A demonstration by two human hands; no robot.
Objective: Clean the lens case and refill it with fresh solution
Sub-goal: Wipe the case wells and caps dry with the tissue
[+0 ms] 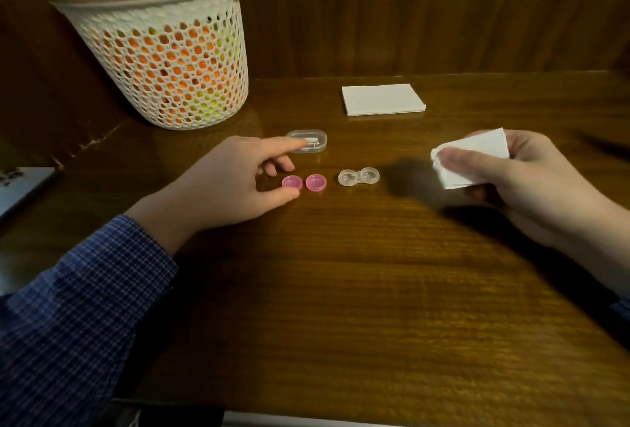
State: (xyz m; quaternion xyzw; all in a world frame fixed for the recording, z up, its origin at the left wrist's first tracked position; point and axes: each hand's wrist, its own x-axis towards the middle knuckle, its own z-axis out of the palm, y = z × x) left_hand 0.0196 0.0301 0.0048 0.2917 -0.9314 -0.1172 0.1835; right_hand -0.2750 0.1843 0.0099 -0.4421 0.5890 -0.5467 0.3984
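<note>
On the wooden table (pixel 341 290), seen from the head camera, the lens case (pixel 358 177) lies open and capless, a clear twin-well body with its long axis running left to right across the person's front. It sits between the two hands, touching neither. Just to its left lie the two pink caps (pixel 304 182), hollow side up, side by side and close together.

The left hand (pixel 238 181) hovers at those caps with fingers loosely spread: the thumb tip lies against the near edge of the leftmost cap and the forefinger reaches out toward the small clear box (pixel 306 141) behind. It looks poised to pinch that cap, but no grip has closed; I judge it to hold nothing.

The right hand (pixel 518 171) is raised a little off the table, well to the right of the case, with fingers and thumb curled round a folded white tissue (pixel 472 157). The tissue's free corner points left, toward the case.

So the case lies left of the tissue hand and right of the cap hand, the left hand being somewhat nearer. My guess is that wiping comes next, and since nothing pins the light case, it could skate sideways under the tissue.

A stack of napkins (pixel 383 99) lies farther back, and a mesh basket (pixel 160 51) stands at the back left. No solution bottle is in view.
</note>
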